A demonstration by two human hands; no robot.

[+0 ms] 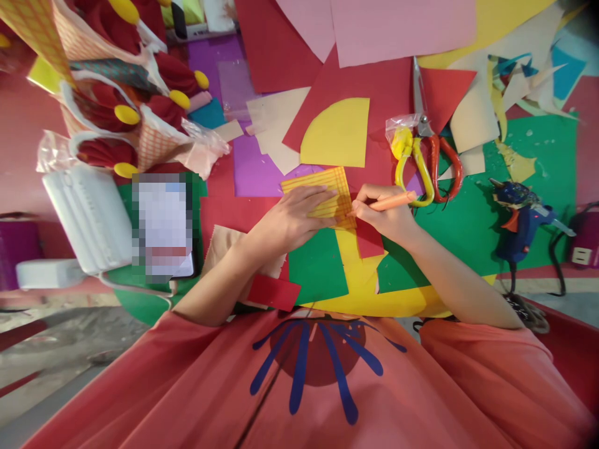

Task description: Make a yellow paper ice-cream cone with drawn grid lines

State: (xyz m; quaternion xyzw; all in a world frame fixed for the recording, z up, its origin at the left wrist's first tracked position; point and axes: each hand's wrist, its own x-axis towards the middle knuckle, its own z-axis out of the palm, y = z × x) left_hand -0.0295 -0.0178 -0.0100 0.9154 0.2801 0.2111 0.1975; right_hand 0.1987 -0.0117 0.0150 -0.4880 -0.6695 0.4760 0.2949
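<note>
A yellow paper piece [337, 181] with orange lines drawn across it lies in front of me. My left hand [299, 211] rests flat on it, fingers stretched out. Closed around an orange marker [393, 201], my right hand [384, 212] has the pen's tip at the paper's right edge, where several lines cross. Beyond the lined piece is a plain yellow quarter-circle [337, 132] on red sheets. Scissors [423, 156] with one yellow and one red handle lie just past my right hand.
Cones of patterned paper [161, 128] with dark red filling crowd the far left. Nearer are a white power box [88, 218] and a phone [163, 224] with a cable. A blue glue gun [519, 224] lies at right. Paper scraps [475, 121] and coloured sheets [402, 34] cover the far side.
</note>
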